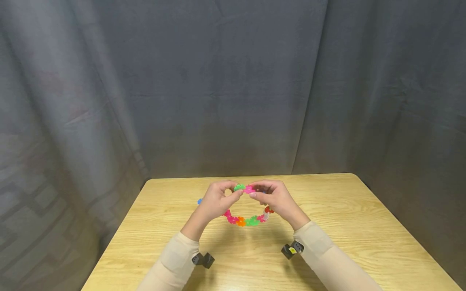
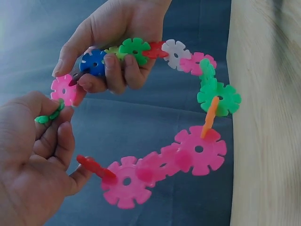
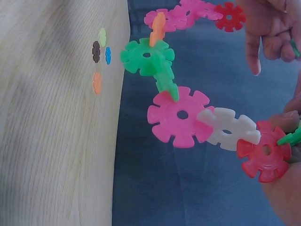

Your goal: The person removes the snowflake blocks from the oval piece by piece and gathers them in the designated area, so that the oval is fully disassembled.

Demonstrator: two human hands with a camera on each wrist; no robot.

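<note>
A chain of bright snowflake discs (image 1: 244,220) hangs in a loop between both hands above the wooden table (image 1: 349,226). My left hand (image 1: 236,195) pinches the green end disc (image 1: 239,187) between thumb and fingers. My right hand (image 1: 256,194) pinches the pink end disc (image 1: 249,189), and the two ends touch at the top of the loop. In the left wrist view the left hand (image 2: 55,123) holds the green disc (image 2: 47,117) next to the pink disc (image 2: 63,89), and the right hand (image 2: 94,77) also grips a blue disc (image 2: 93,62). The chain (image 3: 181,115) shows pink, white and red discs.
Several loose discs (image 3: 97,54) lie on the table behind the hands, one blue disc (image 1: 199,201) showing beside the left hand. A grey curtain (image 1: 233,89) closes off the back and sides. The table edge (image 1: 251,176) runs just beyond the hands.
</note>
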